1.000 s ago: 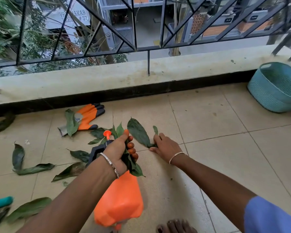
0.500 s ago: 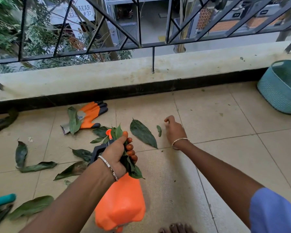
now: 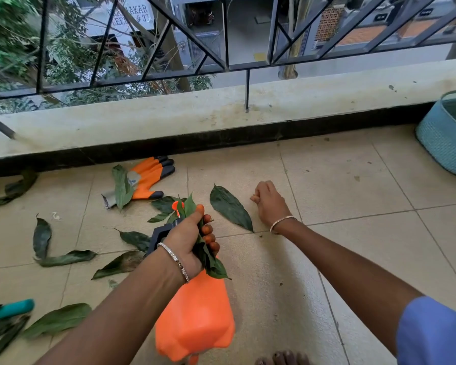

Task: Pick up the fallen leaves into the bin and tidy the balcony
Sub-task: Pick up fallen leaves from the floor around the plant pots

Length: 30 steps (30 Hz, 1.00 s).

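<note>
Early stage: left hand (image 3: 187, 241) grip clenched round a leaf bunch (image 3: 213, 267) plus orange spray bottle (image 3: 195, 320), right hand (image 3: 270, 204) fisted, contents unseen, both well left of the bin (image 3: 448, 143); loose leaves (image 3: 229, 208) lie uncollected on the floor (image 3: 353, 180), farther left of it.

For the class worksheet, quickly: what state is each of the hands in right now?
Left hand: closed, gripping a bunch of leaves with the orange spray bottle.
Right hand: fingers curled; whether it holds anything cannot be told.
</note>
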{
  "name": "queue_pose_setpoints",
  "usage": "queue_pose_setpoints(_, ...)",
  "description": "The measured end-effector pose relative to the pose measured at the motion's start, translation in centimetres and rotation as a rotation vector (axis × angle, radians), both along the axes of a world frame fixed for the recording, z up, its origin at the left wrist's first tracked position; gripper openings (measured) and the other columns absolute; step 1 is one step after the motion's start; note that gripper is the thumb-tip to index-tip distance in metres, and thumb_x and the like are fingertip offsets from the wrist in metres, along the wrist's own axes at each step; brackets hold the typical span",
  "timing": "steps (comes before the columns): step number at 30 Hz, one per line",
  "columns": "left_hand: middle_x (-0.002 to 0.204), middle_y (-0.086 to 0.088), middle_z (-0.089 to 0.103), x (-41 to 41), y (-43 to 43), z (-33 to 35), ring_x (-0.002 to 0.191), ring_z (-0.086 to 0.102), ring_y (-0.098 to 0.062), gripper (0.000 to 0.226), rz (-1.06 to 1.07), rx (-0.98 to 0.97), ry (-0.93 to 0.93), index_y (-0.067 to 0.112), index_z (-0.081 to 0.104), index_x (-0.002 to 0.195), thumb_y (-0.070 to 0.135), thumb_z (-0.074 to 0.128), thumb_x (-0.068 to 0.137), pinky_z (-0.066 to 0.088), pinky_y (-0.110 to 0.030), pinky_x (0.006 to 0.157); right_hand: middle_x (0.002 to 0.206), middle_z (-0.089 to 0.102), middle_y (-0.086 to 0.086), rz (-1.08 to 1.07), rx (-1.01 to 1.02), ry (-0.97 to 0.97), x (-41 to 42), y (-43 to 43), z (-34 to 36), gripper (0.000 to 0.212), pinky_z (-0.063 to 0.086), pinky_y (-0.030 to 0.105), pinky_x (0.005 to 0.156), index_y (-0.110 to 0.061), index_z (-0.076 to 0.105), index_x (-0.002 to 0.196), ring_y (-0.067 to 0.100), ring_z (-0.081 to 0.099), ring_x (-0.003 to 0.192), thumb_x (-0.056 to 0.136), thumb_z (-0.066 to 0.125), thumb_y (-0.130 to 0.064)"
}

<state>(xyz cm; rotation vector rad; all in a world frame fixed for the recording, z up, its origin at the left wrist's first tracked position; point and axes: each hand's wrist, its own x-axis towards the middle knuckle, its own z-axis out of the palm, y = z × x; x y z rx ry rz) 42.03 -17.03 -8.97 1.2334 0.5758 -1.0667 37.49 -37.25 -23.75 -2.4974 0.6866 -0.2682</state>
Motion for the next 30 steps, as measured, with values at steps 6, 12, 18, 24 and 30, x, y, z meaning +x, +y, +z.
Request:
queue_pose_setpoints(6,0.046,0.003,0.037,-0.1,0.0,-0.3,0.032,0.031,-0.01,0.04,0.001,0.002,0.009,0.016,0.048,0.07,0.045,0.054,0.096,0.032,-0.014,0.036,0.084,0.057,0.01,-0.152,0.339,0.102,1.8,0.7,1.0,0.02,0.048,0.037,0.061,-0.017,0.042,0.103,0.025,0.056,0.072,0.094,0.037,0.001)
queue_pose_setpoints(12,0.045,0.004,0.036,0.6,-0.2,-0.8,0.031,0.03,-0.01,0.042,0.002,-0.007,0.006,0.015,0.047,0.068,0.044,0.052,0.098,0.03,-0.012,0.037,0.094,0.062,0.01,0.011,0.123,0.316,3.1,4.0,0.6,0.049,0.043,0.035,0.063,-0.015,0.037,0.116,0.032,0.061,0.081,0.091,0.058,-0.051)
queue_pose_setpoints(18,0.045,0.003,0.035,1.4,-0.6,-1.2,0.031,0.03,-0.009,0.041,0.0,-0.006,0.006,0.016,0.047,0.069,0.044,0.051,0.099,0.03,-0.013,0.036,0.099,0.066,0.012,0.136,-0.15,0.326,1.4,4.7,-0.6,0.025,0.038,0.034,0.058,-0.014,0.04,0.115,0.033,0.064,0.079,0.103,0.039,-0.036)
queue_pose_setpoints(24,0.046,0.004,0.034,2.1,-1.5,-1.4,0.031,0.029,-0.01,0.041,0.002,-0.036,0.021,0.016,0.047,0.068,0.044,0.051,0.099,0.03,-0.014,0.036,0.081,0.049,0.004,-0.106,0.157,0.157,-3.3,0.9,0.3,0.014,0.031,0.027,0.053,-0.011,0.047,0.089,0.018,0.045,0.066,0.099,0.044,-0.022)
queue_pose_setpoints(30,0.044,0.004,0.035,1.3,-2.3,-1.7,0.031,0.03,-0.01,0.041,-0.028,-0.017,0.03,0.017,0.047,0.067,0.044,0.052,0.098,0.031,-0.014,0.037,0.086,0.057,0.006,-0.575,0.599,-0.148,-8.1,-4.7,2.8,0.017,0.049,0.03,0.061,-0.016,0.05,0.098,0.024,0.056,0.073,0.088,0.055,-0.003)
